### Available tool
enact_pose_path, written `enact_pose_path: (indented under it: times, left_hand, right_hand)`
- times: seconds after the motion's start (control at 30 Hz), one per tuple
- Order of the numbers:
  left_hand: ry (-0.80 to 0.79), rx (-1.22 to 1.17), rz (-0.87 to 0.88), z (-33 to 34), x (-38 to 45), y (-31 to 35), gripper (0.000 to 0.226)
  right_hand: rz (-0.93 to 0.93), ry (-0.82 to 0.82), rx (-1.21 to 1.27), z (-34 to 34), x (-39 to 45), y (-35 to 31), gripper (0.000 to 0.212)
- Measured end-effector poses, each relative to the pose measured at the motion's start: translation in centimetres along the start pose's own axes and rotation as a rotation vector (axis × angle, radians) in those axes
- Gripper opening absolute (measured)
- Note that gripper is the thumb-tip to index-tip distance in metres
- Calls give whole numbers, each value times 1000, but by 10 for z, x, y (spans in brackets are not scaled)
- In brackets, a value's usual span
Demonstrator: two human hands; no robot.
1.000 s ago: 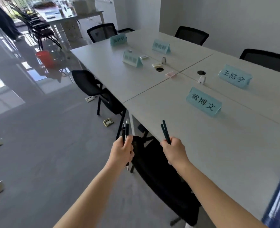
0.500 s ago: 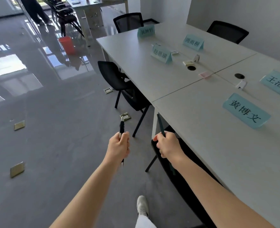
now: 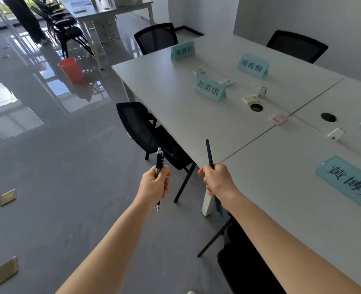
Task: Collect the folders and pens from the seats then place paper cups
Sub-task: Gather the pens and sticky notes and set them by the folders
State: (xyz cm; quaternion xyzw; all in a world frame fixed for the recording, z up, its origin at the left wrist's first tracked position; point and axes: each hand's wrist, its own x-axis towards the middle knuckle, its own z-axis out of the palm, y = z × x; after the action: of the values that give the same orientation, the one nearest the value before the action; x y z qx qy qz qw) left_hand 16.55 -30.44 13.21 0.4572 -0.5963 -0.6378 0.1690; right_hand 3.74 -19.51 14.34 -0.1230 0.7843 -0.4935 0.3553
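Now collecting step: left hand (image 3: 154, 183) grips pen (image 3: 159, 160), right hand (image 3: 218, 179) grips dark pens (image 3: 209, 152). Tabletop (image 3: 175, 102) shows none; next likely stow, fetch cups.

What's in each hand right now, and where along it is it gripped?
Left hand grips a black click pen around its middle. Right hand grips dark slim pens near mid-length.
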Motion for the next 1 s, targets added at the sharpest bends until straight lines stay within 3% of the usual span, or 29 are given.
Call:
enact_pose_path:
  times: [0.37,0.57,0.9,1.0]
  left_hand:
    - [-135,109,-29,8,184,60,10]
    - [-348,170,-45,25,280,109,20]
    - [-558,420,58,139,394,158,20]
    - [-551,508,80,185,423,169,17]
  right_hand:
    - [123,208,106,11,141,-54,24]
    - [182,334,231,7,213,-88,18]
    - [278,532,357,-63,316,-102,20]
    - [308,555,401,-94,350,-97,18]
